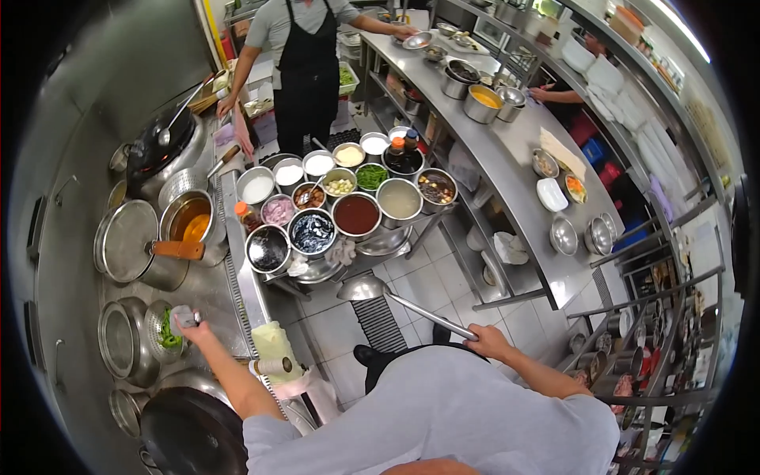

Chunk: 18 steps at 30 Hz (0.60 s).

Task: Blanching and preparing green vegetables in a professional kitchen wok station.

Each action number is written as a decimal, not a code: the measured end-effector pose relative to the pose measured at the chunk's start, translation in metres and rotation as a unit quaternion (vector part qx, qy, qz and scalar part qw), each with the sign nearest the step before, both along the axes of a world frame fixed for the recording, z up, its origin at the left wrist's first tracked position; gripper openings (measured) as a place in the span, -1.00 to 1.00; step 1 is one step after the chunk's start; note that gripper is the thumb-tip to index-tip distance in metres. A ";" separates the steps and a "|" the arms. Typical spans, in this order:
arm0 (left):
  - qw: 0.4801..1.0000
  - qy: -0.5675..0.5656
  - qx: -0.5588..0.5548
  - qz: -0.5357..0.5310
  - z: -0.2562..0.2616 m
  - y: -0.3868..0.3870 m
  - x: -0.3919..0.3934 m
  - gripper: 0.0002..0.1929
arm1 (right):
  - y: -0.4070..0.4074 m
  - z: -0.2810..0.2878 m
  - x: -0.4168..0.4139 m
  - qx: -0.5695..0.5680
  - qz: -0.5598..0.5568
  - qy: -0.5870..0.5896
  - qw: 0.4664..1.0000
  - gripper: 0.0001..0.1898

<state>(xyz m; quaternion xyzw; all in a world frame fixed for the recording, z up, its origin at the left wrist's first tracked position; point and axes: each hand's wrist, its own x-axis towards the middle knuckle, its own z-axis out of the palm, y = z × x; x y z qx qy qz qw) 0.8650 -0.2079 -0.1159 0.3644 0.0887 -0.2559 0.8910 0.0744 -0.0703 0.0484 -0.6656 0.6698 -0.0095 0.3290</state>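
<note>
My left hand (195,329) is closed on a small metal bowl (185,318), seen edge-on, over a perforated strainer (159,350) that holds cut green vegetables (170,337). The strainer rests by a lidded steel pot (117,338). My right hand (488,342) grips the long handle of a steel wok ladle (363,288), whose bowl is held above the floor mat. Below my left arm sits a dark wok (189,430). Beyond the ladle, a cart carries steel pots of sauces and seasonings, among them a red-brown sauce (356,214).
A co-worker in a black apron (307,71) stands beyond the cart, near another wok (160,145). A pot of amber liquid (189,222) and a large lidded pot (129,240) line the stove. A steel counter (504,148) with bowls runs along the right; another person's arm (558,95) shows behind it.
</note>
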 end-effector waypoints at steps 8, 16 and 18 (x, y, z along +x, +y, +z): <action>0.991 -0.078 0.093 -0.065 0.069 0.060 -0.089 -0.74 | 0.011 -0.037 -0.052 -0.035 -0.003 -0.072 0.997 -0.69; 0.957 -0.107 0.184 -0.198 0.208 0.135 -0.371 -0.64 | 0.019 -0.028 -0.113 -0.013 -0.066 -0.170 0.983 -0.73; 0.947 -0.105 0.180 -0.243 0.218 0.141 -0.431 -0.60 | 0.022 -0.041 -0.134 -0.048 -0.089 -0.208 0.973 -0.73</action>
